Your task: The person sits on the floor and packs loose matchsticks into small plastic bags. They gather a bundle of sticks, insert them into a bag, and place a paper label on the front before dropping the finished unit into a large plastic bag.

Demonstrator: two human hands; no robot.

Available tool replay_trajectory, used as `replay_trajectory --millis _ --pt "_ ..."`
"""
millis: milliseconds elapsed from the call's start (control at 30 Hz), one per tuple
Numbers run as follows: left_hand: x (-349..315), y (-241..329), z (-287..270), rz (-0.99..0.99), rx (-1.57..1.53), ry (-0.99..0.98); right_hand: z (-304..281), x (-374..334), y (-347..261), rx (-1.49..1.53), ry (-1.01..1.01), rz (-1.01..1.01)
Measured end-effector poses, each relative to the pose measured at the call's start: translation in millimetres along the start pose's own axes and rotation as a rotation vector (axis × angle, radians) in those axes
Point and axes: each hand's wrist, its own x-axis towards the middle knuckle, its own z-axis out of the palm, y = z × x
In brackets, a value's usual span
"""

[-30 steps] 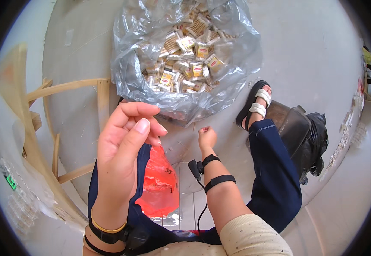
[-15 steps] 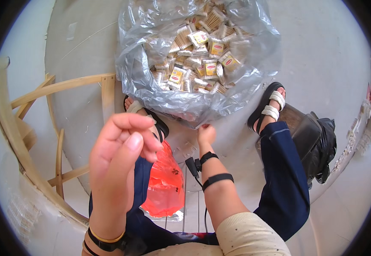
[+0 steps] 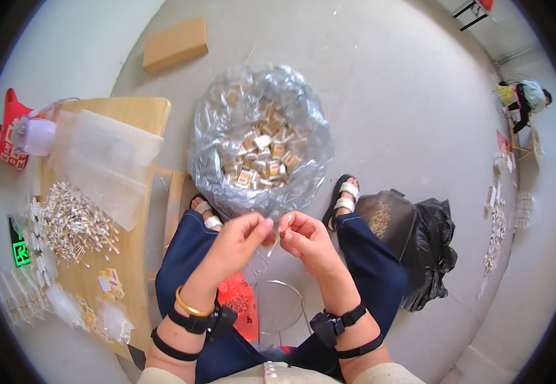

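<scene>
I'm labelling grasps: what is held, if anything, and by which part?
Cannot tell: anything pinched by the left hand or right hand is too small and blurred to make out.

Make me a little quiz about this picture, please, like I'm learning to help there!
1. True or false: the left hand and the right hand are close together.
2. Pick one: the small packs lie in (a) a red shoe box, (b) a big grey plastic bag, (c) a glass bowl.
3. Fill the gap: the heap of loose cotton swabs lies on the ___.

Key: 1. True. 2. b. 3. Wooden table.
</scene>
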Motion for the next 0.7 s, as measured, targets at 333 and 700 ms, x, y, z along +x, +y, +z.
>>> replay_trajectory --millis 333,700 --pt "-145.0 72.8 75.7 0.257 -0.3 0.012 93.3 -136.7 -56.6 -0.549 0.042 -0.524" --pt "-208.4 81.2 118.8 0.441 -0.145 0.091 121.7 -217.7 -70.9 -0.924 0.065 -0.8"
